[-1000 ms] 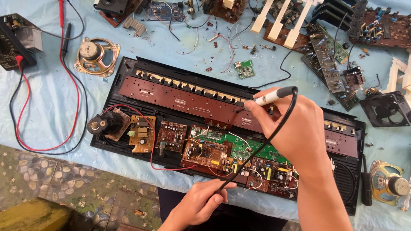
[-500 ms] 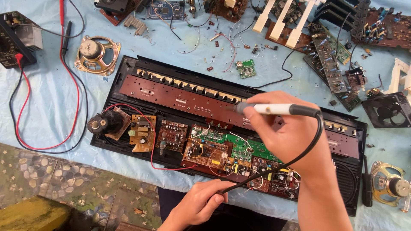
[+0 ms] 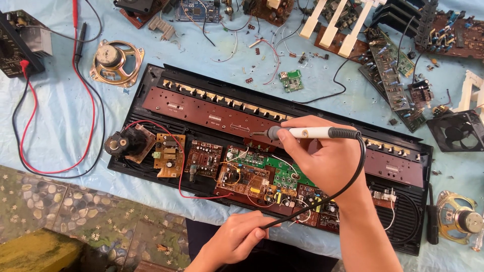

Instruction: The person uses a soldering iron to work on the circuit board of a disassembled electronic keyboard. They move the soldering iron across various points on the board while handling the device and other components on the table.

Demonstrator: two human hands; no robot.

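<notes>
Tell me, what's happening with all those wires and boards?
A person's right hand holds a soldering iron, its tip on the long brown circuit board inside an opened black case. The left hand pinches the iron's black cord. Loose speakers and spare boards lie around on the blue cloth.

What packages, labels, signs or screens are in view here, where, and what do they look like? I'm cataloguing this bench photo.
No packages, signs or lit screens show.
Black meter box: top left corner of the table, blocky, with a pale grey panel on top; red and black leads run from it.
Faint white markings on the long brown circuit strip: too small to make out.
</notes>
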